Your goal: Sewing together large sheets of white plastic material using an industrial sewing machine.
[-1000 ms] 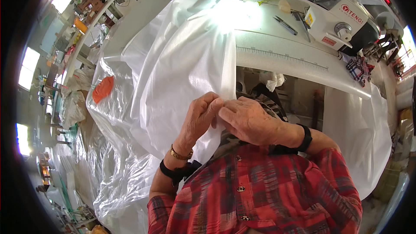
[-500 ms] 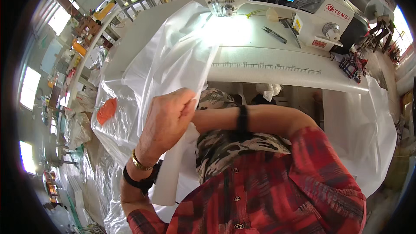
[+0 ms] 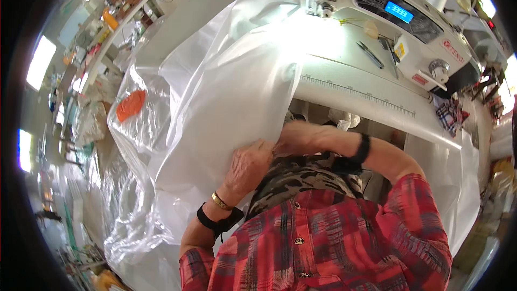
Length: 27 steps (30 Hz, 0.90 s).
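Observation:
A large white sheet (image 3: 226,102), smooth and slightly glossy, runs from under the sewing machine's head (image 3: 323,5) down over the table edge to my lap. My left hand (image 3: 250,164) is closed on the sheet's right edge. Close beside it, my right hand (image 3: 299,136) is closed at that same edge, slightly blurred, with its fingertips hidden. The two hands nearly touch, above my camouflage trousers. Bright lamp light washes out the sheet by the needle area.
Right of the needle lie a pair of thread snips (image 3: 370,55) and another slim dark tool (image 3: 390,56). A ruler strip (image 3: 358,94) follows the table's front edge. Plaid cloth (image 3: 449,116) rests at the right end. Clear plastic with an orange patch (image 3: 131,105) hangs at left.
My left hand has moved right and down, and its fist has come to the sheet's edge. The right hand now shows beside it. The sheet is spread flatter; the whole view has turned.

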{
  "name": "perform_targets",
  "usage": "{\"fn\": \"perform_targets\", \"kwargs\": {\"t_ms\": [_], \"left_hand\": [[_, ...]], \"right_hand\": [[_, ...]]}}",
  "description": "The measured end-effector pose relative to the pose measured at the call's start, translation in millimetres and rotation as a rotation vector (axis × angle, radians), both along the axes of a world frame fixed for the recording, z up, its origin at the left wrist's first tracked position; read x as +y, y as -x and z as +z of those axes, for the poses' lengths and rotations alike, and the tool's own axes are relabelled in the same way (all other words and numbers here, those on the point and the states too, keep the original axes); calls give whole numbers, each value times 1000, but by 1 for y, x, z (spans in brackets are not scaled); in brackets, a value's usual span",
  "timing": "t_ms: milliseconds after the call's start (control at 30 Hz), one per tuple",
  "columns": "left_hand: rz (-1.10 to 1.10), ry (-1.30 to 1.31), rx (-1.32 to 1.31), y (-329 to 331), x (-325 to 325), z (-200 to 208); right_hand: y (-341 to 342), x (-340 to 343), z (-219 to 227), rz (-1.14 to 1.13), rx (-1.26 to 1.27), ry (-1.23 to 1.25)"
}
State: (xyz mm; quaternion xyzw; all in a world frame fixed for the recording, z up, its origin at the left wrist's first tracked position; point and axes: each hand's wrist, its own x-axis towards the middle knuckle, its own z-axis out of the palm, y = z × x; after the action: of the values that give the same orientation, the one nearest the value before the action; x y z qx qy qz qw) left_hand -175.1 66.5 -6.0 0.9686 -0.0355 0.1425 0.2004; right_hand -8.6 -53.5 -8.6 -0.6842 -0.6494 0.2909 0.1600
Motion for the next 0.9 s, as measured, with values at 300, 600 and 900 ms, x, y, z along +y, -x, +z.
{"fn": "perform_targets", "kwargs": {"t_ms": [300,600,900], "left_hand": [[397,886,35,13,-13,-17],[259,695,-172,11,-22,-2],[373,448,-253,-4,-18,-2]], "right_hand": [[-67,-2,26,-187,-338,-649],[-63,-6,31,59,-375,-651],[-71,5,40,107,-456,-620]]}}
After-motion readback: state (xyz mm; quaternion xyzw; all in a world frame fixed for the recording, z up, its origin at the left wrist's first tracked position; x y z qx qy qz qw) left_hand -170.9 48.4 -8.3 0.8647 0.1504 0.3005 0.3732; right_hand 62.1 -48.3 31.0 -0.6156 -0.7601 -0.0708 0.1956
